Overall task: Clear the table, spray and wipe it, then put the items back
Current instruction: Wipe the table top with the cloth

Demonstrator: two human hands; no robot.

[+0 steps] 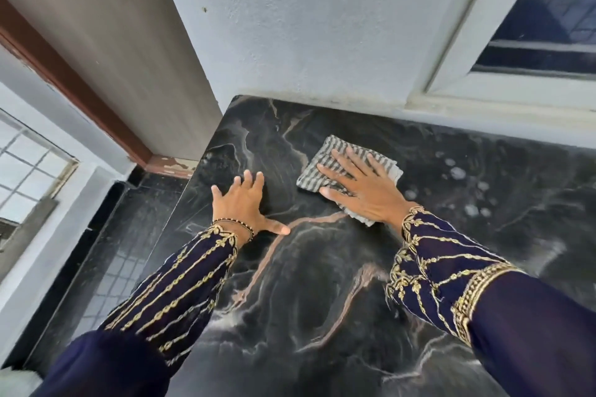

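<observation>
The right hand (364, 190) pressed flat, fingers wide, on the striped cloth (325, 167); left hand (245, 203) lay flat beside it on the table (322, 284)

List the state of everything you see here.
Black marble table: pale spots on its right part.
Striped grey folded cloth: flat on table, pressed down.
Right hand: open, fingers spread, pressing cloth.
Left hand: open, flat on table.
</observation>
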